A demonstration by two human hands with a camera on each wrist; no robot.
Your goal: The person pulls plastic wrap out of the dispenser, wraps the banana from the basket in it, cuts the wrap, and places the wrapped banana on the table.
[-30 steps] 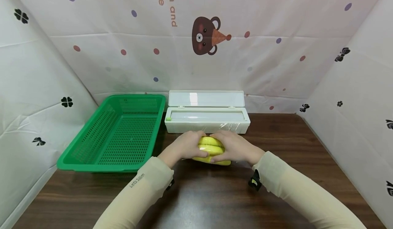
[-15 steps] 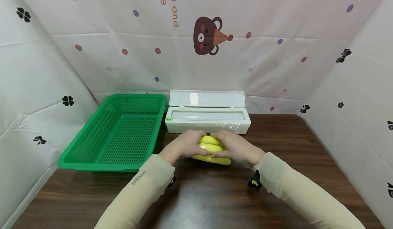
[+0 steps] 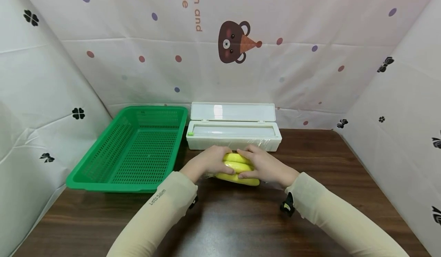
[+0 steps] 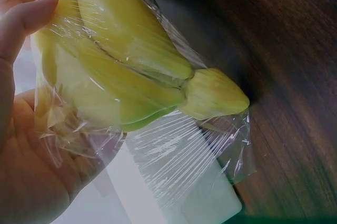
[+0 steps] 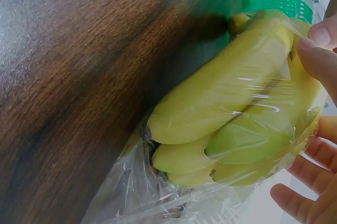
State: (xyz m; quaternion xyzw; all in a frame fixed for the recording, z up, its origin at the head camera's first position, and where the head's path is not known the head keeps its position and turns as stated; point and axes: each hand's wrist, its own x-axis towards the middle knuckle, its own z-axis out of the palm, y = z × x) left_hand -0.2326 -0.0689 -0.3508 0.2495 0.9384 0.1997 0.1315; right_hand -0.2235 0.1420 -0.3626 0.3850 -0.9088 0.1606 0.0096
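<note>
As the bare left hand (image 3: 213, 160) and bare right hand (image 3: 267, 167) cup opposite sides of a bunch of yellow bananas with greenish patches (image 3: 237, 167), both are partly closed on it, thumbs on the near face; some fingertips are hidden. Shiny, clear plastic film (image 4: 163, 155) covers the bunch, with loose folds past the stem and below the tips. I judge the step to be pressing this wrap snug; the next move probably calls for tucking the loose ends without tearing them.

Both forearms, in cream sleeves (image 3: 165, 203), slant inward from the near edge of the dark brown wooden desk (image 3: 241, 222), wrists well apart, hands nearly meeting over the fruit. The bunch sits around mid-width, nearer the far edge than the near one.

Just beyond it, along the far edge, stands a long white plastic box (image 3: 220, 143), its lid (image 3: 241, 112) raised. Toward the far left corner lies a green rectangular perforated plastic basket (image 3: 110, 188).
</note>
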